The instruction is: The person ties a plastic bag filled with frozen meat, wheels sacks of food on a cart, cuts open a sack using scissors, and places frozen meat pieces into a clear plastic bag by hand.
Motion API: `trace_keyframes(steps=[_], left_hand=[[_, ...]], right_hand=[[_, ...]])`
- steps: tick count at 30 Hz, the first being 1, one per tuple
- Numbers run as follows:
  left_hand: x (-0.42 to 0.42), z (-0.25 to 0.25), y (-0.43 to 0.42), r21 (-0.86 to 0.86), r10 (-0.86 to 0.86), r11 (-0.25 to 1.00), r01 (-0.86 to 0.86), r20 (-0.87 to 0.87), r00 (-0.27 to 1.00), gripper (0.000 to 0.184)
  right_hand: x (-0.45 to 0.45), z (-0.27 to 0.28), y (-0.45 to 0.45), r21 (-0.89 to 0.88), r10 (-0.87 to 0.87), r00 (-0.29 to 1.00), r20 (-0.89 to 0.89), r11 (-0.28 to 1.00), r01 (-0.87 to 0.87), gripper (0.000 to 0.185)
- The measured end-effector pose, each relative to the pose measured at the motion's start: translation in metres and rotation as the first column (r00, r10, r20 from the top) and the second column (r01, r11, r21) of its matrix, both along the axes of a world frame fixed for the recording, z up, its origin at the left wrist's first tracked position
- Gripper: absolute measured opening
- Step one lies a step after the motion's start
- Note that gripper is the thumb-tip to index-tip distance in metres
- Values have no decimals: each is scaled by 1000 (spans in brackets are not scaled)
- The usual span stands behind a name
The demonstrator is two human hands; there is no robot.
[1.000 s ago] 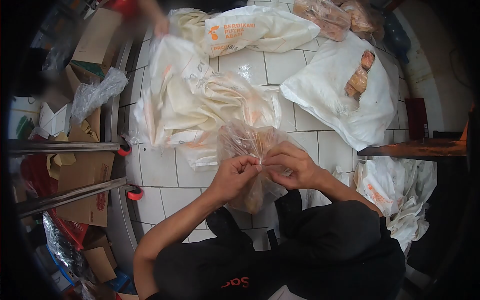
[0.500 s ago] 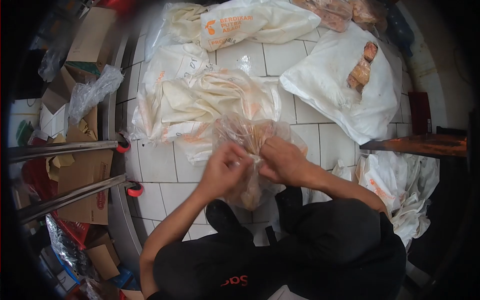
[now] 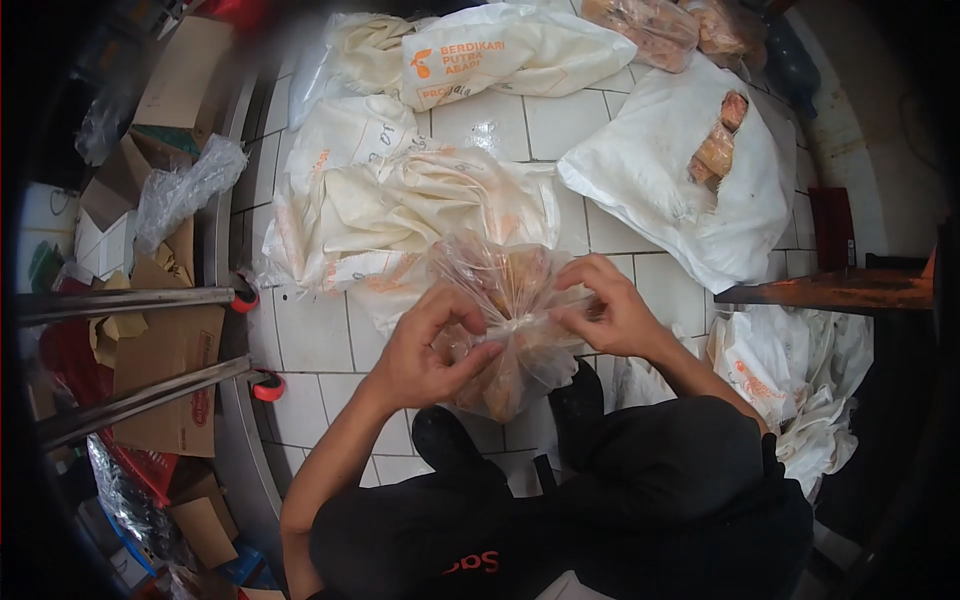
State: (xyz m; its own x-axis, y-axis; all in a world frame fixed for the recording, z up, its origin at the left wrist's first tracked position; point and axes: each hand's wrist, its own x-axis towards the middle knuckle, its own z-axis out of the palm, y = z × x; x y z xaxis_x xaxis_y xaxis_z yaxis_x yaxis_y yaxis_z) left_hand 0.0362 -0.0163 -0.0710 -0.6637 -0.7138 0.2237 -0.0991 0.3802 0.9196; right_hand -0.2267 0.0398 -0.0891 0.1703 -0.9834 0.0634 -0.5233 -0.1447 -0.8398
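Altogether, two hands [image 3: 420,352] at one clear bag [image 3: 512,328].

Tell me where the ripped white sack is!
In the head view, the sack lies on the floor at upper right, beyond the right hand and just below the clear bags.

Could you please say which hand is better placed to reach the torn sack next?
Probably the right hand: it is nearer the torn sack; the left hand is across the clear bag.

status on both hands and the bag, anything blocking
Left hand open at clear bag. Right hand also there, grip unclear. Clear bag gathered together. Nothing visibly blocking.
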Motion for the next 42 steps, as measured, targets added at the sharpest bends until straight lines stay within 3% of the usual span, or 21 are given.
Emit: trace_keyframes(steps=[4,6,7,8,9,10,13,15,17,18,20,23,28,30,33,35,36,38,39,40,42], left_hand=[[-13,26,20,339,-18,940,26,-26,999,29],[-19,37,24,241,-45,970,33,46,998,32],[-23,43,24,135,-62,990,46,116,991,35],[-29,52,23,116,-102,989,87,128,986,35],[-36,62,22,-32,-98,994,103,141,985,35],[-44,71,20,-184,-93,976,120,149,984,35],[-53,86,22,-205,-86,969,141,253,964,35],[-62,106,23,-254,-144,938,235,332,932,35],[-73,120,27,-320,-29,939,128,299,954,33],[-66,114,26,-213,-6,975,59,242,970,35],[-76,141,23,-303,0,949,90,287,958,37],[-94,170,19,-373,-74,919,132,166,983,38],[-159,216,18,-337,-98,936,98,18,995,40],[-173,237,24,-436,-211,857,274,189,959,36],[-153,237,34,-443,-195,866,233,130,972,50],[-129,246,22,-435,32,901,3,74,997,45],[-147,244,19,-538,332,767,-349,-131,934,52],[-180,254,-2,-529,356,699,-482,-328,875,40],[-186,262,-23,-599,299,696,-396,-259,918,41],[-192,270,-43,-660,239,688,-303,-189,952,42],[-223,279,-102,-806,295,553,-210,-46,954,67]], right_hand=[[-14,-61,38,45,-318,948,26,947,317,27],[-12,-95,62,255,-594,737,323,804,537,32],[-10,-107,74,252,-615,713,337,788,561,32],[-8,-118,83,461,-718,586,377,694,553,37],[-5,-134,93,646,-808,441,392,583,493,43],[-5,-164,106,802,-842,410,351,496,332,51],[9,-181,129,870,-877,418,238,383,309,53],[7,-178,131,847,-842,454,291,447,287,61],[-5,-145,125,914,-805,444,394,392,-99,76],[-3,-142,127,910,-856,354,377,272,-312,89],[7,-135,139,588,-805,51,591,387,-710,94],[22,-126,140,308,-731,-204,651,501,-809,87],[29,-112,103,238,-642,-372,671,661,-712,76],[23,-105,84,213,-591,-426,685,722,-659,72],[6,-91,52,166,-474,-511,717,828,-536,67],[-15,-75,24,101,-321,-562,762,917,-386,65],[-27,-64,8,55,-222,-573,789,954,-295,64],[-58,-37,-32,-84,41,-508,861,995,-61,62],[-76,-21,-56,-145,147,-448,882,989,40,62],[-97,-5,-81,-120,156,-151,976,967,223,67],[-160,25,-157,88,-17,-151,988,875,476,74]])
